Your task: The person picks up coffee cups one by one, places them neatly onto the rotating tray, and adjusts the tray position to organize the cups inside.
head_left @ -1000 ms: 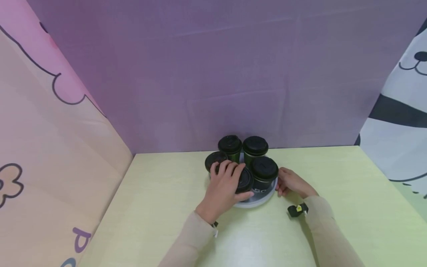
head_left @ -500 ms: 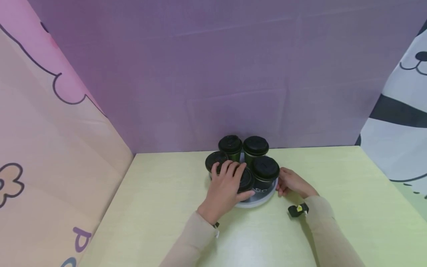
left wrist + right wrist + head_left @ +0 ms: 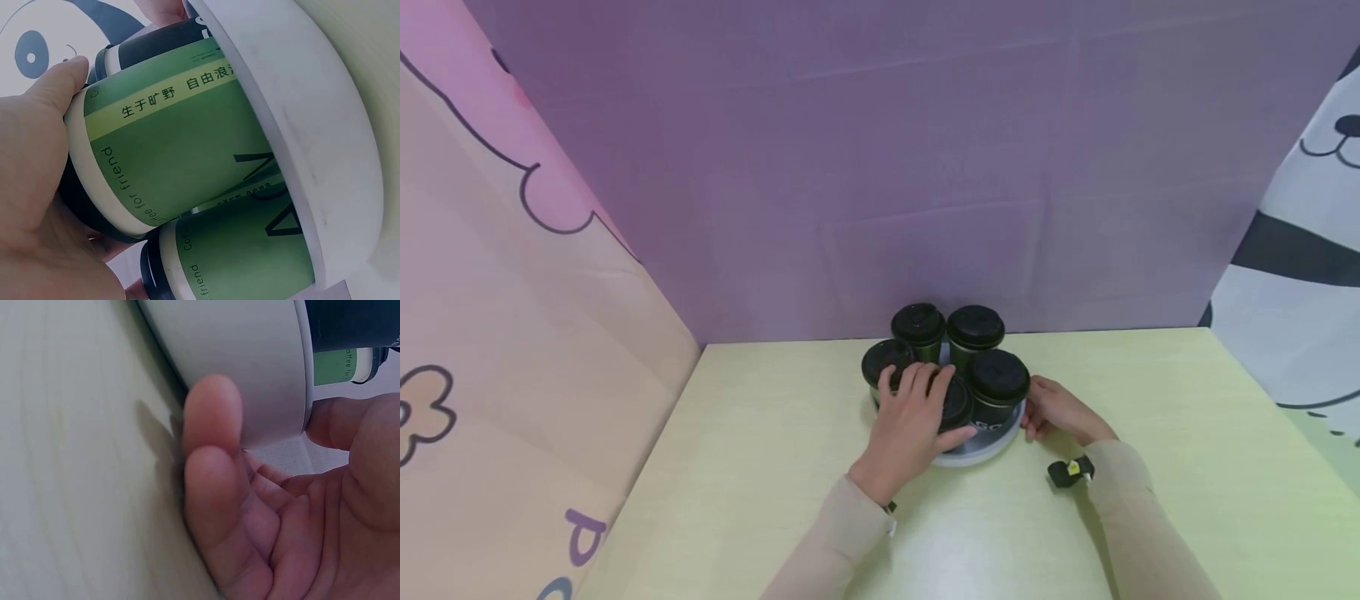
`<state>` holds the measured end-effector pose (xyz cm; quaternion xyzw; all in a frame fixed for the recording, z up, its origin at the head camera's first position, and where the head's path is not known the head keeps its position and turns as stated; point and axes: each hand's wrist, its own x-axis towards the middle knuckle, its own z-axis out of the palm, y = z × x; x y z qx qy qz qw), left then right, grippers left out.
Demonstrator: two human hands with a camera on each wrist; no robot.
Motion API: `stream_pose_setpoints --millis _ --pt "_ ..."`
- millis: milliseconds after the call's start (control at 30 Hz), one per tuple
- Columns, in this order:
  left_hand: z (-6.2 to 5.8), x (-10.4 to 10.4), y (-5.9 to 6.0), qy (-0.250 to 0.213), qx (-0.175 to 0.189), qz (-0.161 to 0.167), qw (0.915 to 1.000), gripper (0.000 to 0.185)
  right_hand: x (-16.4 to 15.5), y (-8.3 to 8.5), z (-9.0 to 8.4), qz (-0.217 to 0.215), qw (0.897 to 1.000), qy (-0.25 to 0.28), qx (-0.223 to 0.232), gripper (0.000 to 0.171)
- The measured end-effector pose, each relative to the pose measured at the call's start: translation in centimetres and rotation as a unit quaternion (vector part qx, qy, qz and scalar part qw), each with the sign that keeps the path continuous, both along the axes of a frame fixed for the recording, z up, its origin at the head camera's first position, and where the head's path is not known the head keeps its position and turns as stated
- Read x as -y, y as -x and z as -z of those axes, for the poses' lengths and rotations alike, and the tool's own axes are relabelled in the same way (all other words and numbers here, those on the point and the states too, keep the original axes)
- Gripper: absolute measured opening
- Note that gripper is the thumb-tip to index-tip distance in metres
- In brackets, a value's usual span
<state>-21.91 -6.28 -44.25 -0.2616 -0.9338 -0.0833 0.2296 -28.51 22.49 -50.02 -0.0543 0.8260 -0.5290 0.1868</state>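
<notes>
A round white tray [image 3: 972, 457] bears several lidded paper coffee cups standing close together. My left hand [image 3: 904, 429] grips the front cup by its black lid [image 3: 956, 403], fingers spread over the top and thumb at the right side. The left wrist view shows this cup's green sleeve [image 3: 169, 131] with printed lettering, upright inside the tray wall [image 3: 319, 125]. My right hand [image 3: 1060, 411] holds the tray's right side. In the right wrist view its thumb is at the rim and its curled fingers [image 3: 212, 419] lie against the outer wall, close over the table.
A dark cup [image 3: 997, 386] stands right of the gripped one, two more cups behind, and another cup [image 3: 887, 363] at the left. The pale wooden table [image 3: 760, 450] meets a purple cloth backdrop [image 3: 865, 183]. Patterned cloths hang at both sides.
My left hand and the gripped cup have shifted slightly to the right. The dark cup beside it has also moved a little right. My right hand stays at the tray's edge.
</notes>
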Motion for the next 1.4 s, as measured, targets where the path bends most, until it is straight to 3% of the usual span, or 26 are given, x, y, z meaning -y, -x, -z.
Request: stream_pose_setpoints --millis 400,700,1000,1200,1300,1400 --pt "0.2 0.1 -0.1 -0.007 0.009 0.007 0.9999 0.085 0.0 -0.1 0.2 0.007 1.000 -0.002 0.007 0.037" --pt "-0.4 0.4 -0.1 -0.021 0.025 0.025 0.9992 0.082 0.0 0.0 0.3 0.016 1.000 -0.002 0.008 0.038" --pt "-1.1 1.9 0.8 -0.087 -0.002 0.054 0.9948 0.067 -0.3 -0.1 0.3 0.029 1.000 -0.010 -0.004 0.042" --pt "-1.5 5.0 2.3 -0.187 -0.025 0.029 0.9816 0.051 -1.0 0.2 0.2 0.071 0.989 -0.096 -0.082 0.045" --pt "-1.6 7.1 3.0 -0.223 -0.026 -0.008 0.9745 0.047 -0.9 0.6 -0.1 0.086 0.974 -0.131 -0.166 0.043" --pt "-1.4 9.1 3.6 -0.226 0.002 -0.048 0.9729 0.049 -0.5 0.7 -0.4 0.100 0.951 -0.142 -0.257 0.044"
